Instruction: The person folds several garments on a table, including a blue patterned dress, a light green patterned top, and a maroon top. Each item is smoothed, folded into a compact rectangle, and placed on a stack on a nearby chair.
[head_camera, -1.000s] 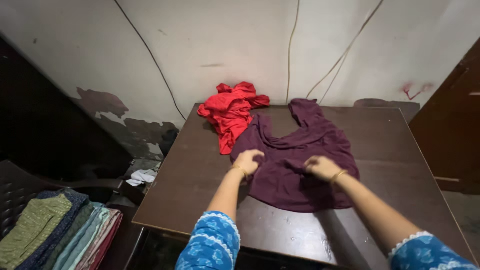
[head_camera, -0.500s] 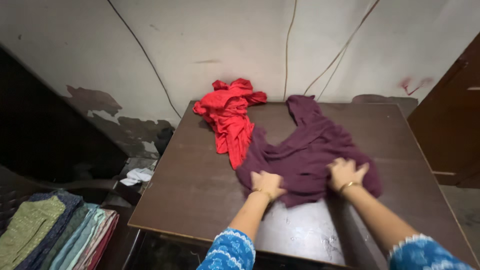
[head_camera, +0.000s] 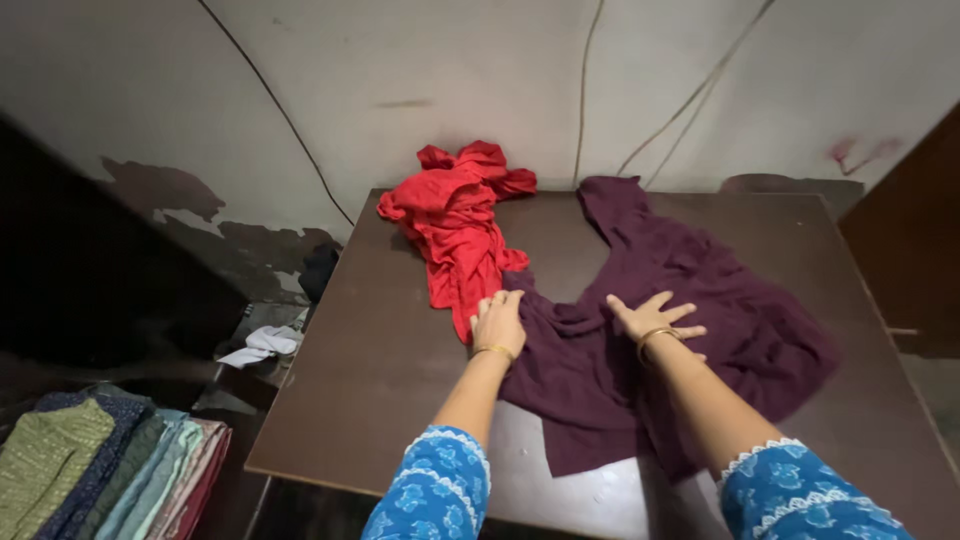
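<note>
A dark maroon garment (head_camera: 690, 310) lies spread over the brown table (head_camera: 380, 370). My left hand (head_camera: 498, 322) rests flat on its left edge, right beside a crumpled red garment (head_camera: 455, 225) that lies at the table's far left. My right hand (head_camera: 650, 318) presses on the middle of the maroon cloth with fingers spread. Both wrists carry gold bangles, and both sleeves are blue with a white print.
A stack of folded clothes (head_camera: 110, 470) in green, blue and pink sits at the lower left. A white rag (head_camera: 262, 345) lies on the floor beside the table. Cables run down the wall (head_camera: 582, 90) behind. A dark wooden door (head_camera: 915, 240) stands at the right.
The maroon garment went from bunched under both fists to spread wider toward the right. Both hands opened and now lie flat on it, moved farther up the cloth.
</note>
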